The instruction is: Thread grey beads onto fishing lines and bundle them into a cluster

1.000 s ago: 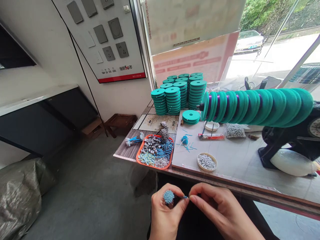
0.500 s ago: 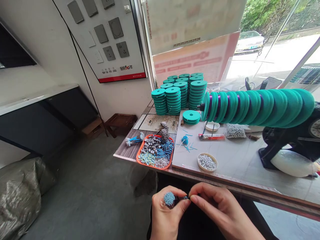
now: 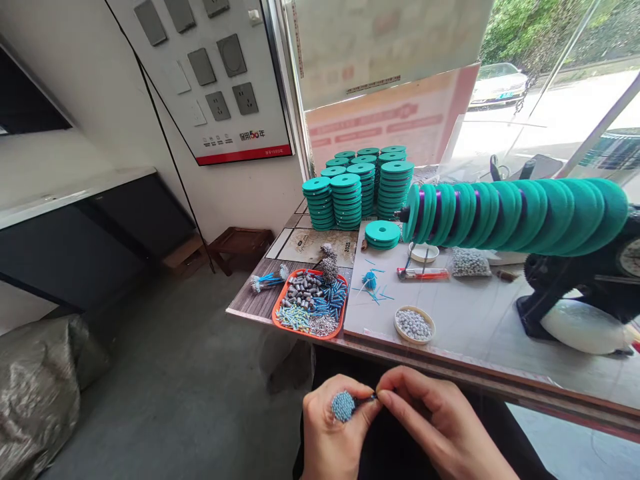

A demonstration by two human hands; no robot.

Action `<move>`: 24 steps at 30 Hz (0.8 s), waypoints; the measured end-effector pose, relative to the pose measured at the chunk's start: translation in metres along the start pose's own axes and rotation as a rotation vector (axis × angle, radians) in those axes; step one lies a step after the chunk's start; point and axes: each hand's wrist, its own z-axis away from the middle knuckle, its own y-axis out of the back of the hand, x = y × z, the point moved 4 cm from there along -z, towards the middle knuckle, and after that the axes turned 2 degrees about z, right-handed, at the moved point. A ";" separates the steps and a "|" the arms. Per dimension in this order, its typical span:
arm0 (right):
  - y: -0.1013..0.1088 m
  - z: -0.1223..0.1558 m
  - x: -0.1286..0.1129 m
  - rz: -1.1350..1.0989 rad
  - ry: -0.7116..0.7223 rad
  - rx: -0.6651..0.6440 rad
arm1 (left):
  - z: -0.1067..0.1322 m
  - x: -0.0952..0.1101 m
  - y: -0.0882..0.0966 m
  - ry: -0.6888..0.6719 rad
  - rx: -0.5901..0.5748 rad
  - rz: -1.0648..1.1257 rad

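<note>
Both grip: our left hand (image 3: 330, 437) clasps the blue-tipped bundle (image 3: 343, 406), our right hand (image 3: 440, 433) pinches one strand (image 3: 371, 397) beside it. Light and flimsy, we judge; pinch near the tips.

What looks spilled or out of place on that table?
Only a few loose blue sticks, strewn on the white mat beside the orange tray instead of in it. The green spools stand in neat stacks. The left hand grips a blue bundle; the right hand pinches at it.
</note>
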 end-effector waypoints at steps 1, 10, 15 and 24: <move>0.000 0.000 0.000 0.001 0.002 0.001 | 0.000 0.001 0.000 -0.011 0.004 -0.003; -0.002 0.001 0.000 -0.005 -0.004 0.003 | -0.001 0.002 0.001 -0.068 0.012 -0.041; -0.003 0.001 -0.001 -0.020 0.003 -0.013 | 0.000 0.004 0.001 -0.084 0.015 -0.047; -0.004 0.001 0.000 -0.020 -0.001 -0.019 | 0.004 -0.003 -0.001 -0.119 0.020 -0.007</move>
